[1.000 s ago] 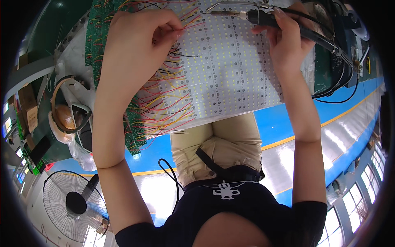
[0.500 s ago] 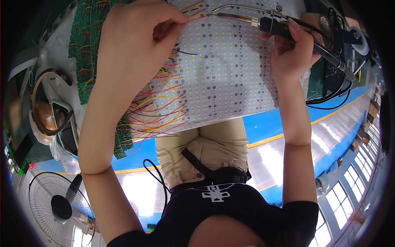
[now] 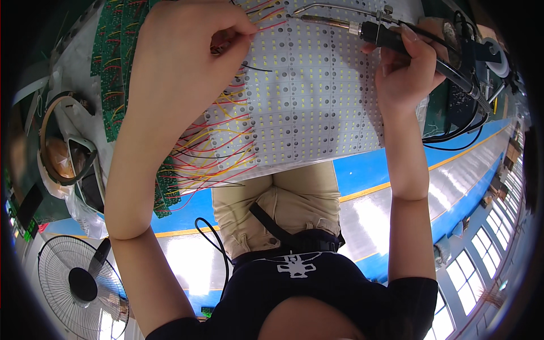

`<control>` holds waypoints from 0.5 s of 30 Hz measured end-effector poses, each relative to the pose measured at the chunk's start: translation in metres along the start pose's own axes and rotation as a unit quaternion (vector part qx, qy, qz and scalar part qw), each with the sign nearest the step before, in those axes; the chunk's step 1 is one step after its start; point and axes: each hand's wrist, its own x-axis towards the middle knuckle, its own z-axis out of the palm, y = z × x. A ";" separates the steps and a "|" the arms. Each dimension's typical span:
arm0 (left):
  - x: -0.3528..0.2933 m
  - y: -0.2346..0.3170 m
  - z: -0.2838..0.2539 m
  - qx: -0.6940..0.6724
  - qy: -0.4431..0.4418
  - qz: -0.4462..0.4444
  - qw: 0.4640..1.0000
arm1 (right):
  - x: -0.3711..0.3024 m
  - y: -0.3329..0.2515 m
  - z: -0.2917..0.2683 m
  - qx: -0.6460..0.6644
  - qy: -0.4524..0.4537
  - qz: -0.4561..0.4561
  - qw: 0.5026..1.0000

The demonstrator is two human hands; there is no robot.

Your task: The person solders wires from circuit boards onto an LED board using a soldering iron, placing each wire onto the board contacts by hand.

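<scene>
My left hand (image 3: 190, 56) is closed in a pinch on a thin red wire (image 3: 273, 26), whose free end lies over the white LED panel (image 3: 311, 102). In my right hand (image 3: 411, 76) is a black-handled soldering iron (image 3: 385, 37), with a thin metal solder-feed tube (image 3: 334, 8) running along its top. Its tip points left, close to the end of the red wire. Red, yellow and black wires (image 3: 218, 153) fan out from the panel's left side. They run toward green circuit boards (image 3: 113, 85), partly hidden under my left hand and forearm.
Right of the panel stand a black holder with a solder reel (image 3: 496, 59) and looped black cables (image 3: 453, 141). At left lie a roll of tape (image 3: 48, 141) and a plastic bag (image 3: 85, 218). A fan (image 3: 82, 283) stands at the lower left.
The soldering iron has drawn slightly right and up, its tip backing away from the red wire's end. My left hand keeps its pinch, almost still.
</scene>
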 end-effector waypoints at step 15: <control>-0.001 0.000 0.000 -0.014 0.000 -0.017 1.000 | 0.001 0.015 -0.013 0.043 -0.015 -0.025 0.999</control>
